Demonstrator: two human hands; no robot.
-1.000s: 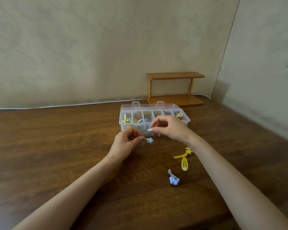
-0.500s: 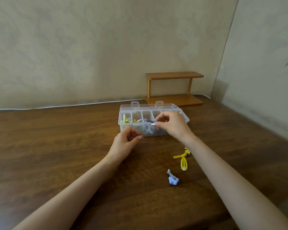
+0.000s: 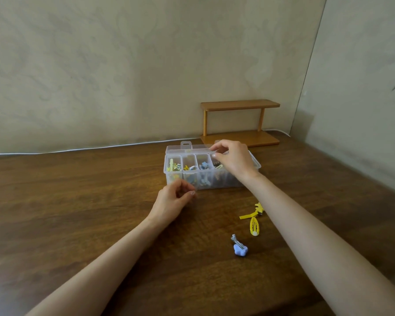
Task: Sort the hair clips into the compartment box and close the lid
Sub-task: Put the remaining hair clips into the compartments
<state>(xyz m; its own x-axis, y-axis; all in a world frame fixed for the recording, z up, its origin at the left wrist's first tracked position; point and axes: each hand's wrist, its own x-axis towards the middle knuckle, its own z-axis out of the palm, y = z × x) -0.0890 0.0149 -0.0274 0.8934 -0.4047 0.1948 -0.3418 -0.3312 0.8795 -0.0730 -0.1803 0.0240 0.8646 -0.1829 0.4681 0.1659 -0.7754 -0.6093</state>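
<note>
Head view, right hand [image 3: 234,159] shifted rearward, pinching lid [image 3: 193,150]; left hand [image 3: 171,202] unmoved

Looks like a plain room in a home. Shows in a dark wood-grain bench [image 3: 78,201] set into the corner of two beige, mottled plaster walls [image 3: 146,65], a small two-tier wooden shelf [image 3: 240,124] standing at the far edge, a thin white cable [image 3: 100,148] running along the wall's foot, and little coloured hair clips [image 3: 254,225] lying loose near a clear compartment box [image 3: 217,182].
</note>
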